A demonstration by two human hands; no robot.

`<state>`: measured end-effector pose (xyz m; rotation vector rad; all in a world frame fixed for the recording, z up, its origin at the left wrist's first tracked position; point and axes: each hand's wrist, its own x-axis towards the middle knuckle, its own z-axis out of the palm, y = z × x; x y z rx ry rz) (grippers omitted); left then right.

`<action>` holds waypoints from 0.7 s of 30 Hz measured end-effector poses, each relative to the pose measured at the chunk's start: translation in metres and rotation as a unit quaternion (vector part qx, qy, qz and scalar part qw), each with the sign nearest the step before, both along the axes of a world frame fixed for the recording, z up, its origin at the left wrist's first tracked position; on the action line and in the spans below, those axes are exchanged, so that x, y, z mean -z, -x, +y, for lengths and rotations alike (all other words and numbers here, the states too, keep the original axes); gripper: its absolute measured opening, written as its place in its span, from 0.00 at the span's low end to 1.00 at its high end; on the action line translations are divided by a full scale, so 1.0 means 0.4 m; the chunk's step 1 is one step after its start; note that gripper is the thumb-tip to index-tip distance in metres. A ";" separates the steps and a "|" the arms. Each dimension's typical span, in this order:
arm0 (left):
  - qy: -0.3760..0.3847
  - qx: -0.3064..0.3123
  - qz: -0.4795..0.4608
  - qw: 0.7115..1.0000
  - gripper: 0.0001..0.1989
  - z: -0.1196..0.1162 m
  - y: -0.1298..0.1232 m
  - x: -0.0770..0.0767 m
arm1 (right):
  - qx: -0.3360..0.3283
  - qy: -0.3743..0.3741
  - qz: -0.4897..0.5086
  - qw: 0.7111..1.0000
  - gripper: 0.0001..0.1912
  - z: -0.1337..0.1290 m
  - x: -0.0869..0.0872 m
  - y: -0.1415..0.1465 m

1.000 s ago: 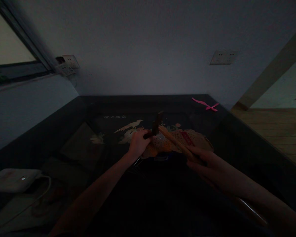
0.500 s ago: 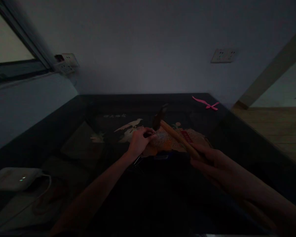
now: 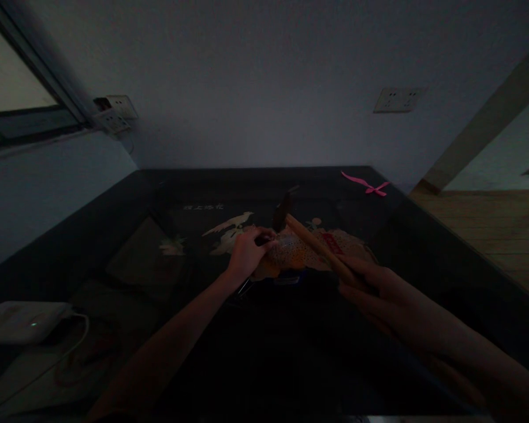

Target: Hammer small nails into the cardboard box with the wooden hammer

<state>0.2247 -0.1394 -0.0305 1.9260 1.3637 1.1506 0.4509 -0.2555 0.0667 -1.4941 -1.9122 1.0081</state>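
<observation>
My right hand (image 3: 374, 288) is closed around the wooden handle of a hammer (image 3: 308, 239). The dark hammer head (image 3: 283, 212) is raised at an angle near my left fingertips. With thumb and fingers pinched together, my left hand (image 3: 248, 249) is on the left end of a speckled, bag-like item (image 3: 297, 249) with orange patches and a red label. Whatever lies in that pinch is too dark and small to name. A dark blue object (image 3: 290, 277) shows at the item's near edge.
A dark glossy tabletop (image 3: 167, 182) with bird and flower pictures meets the wall. A pink ribbon (image 3: 368, 185) lies at its back right. On the left is a white box-shaped device (image 3: 26, 322) with a lit light and a cable. Wall sockets (image 3: 399, 100) sit above.
The view has shifted very slightly. Both hands and the hammer keep nearly the same places, with the hammer head still raised by my left fingers.
</observation>
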 end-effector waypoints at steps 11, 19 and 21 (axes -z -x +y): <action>0.008 0.007 -0.003 1.000 0.06 -0.005 -0.002 -0.007 | -0.002 0.002 -0.027 1.000 0.21 0.004 -0.008 0.005; 0.018 0.009 -0.001 1.000 0.06 -0.006 -0.004 -0.011 | -0.015 0.022 -0.053 0.998 0.23 0.001 -0.013 0.003; 0.014 0.004 -0.001 1.000 0.06 -0.006 -0.005 -0.011 | -0.009 0.013 -0.062 0.998 0.23 0.000 -0.018 0.005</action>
